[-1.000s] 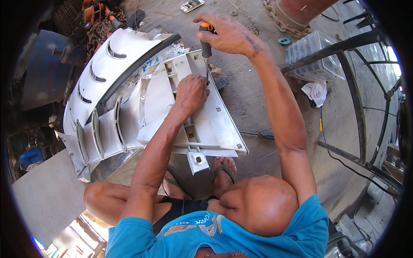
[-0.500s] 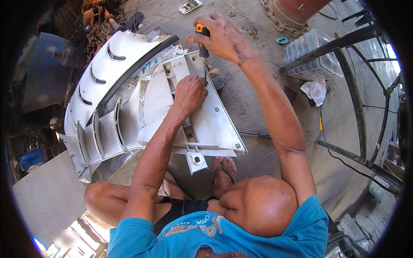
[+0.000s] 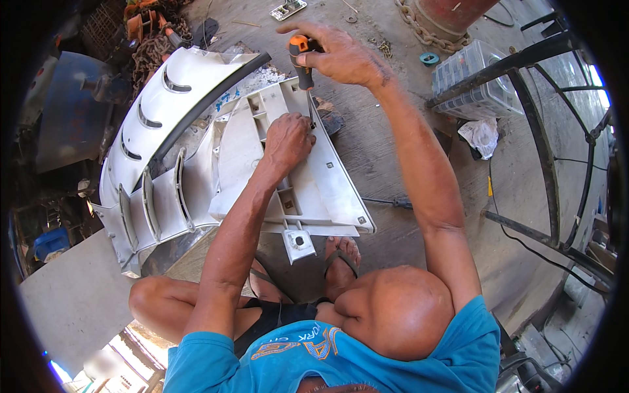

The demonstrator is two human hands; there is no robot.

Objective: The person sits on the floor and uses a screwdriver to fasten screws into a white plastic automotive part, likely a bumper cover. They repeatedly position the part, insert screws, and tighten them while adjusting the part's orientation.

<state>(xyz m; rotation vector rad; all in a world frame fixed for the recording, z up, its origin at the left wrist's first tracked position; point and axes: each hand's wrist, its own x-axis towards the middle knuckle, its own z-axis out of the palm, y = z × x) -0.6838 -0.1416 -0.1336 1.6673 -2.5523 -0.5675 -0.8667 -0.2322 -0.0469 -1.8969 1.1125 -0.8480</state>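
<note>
A screwdriver [image 3: 303,71] with an orange and black handle stands nearly upright, its shaft reaching down to the right edge of a white plastic panel [image 3: 335,190]. My right hand [image 3: 344,57] is at the handle, thumb against its side and the index finger stretched past its top. Close to the screwdriver's tip, my left hand [image 3: 288,141] rests on the panel with curled fingers; what the fingertips pinch is hidden. The panel has square recesses, small holes and a bracket tab [image 3: 299,243]. Joined to it on the left is a curved, slotted white section [image 3: 141,124].
Beyond my right arm stand a clear compartment box [image 3: 475,82] and a black metal frame [image 3: 537,131]. A chain [image 3: 432,36] lies around a red cylinder. A dark cable end [image 3: 393,203] lies beside the panel. Rusty chains and a blue container [image 3: 82,111] fill the left.
My right hand has loosened around the screwdriver handle and its fingers have straightened. The handle has tilted slightly to the left. My left hand and the panel have hardly moved.
</note>
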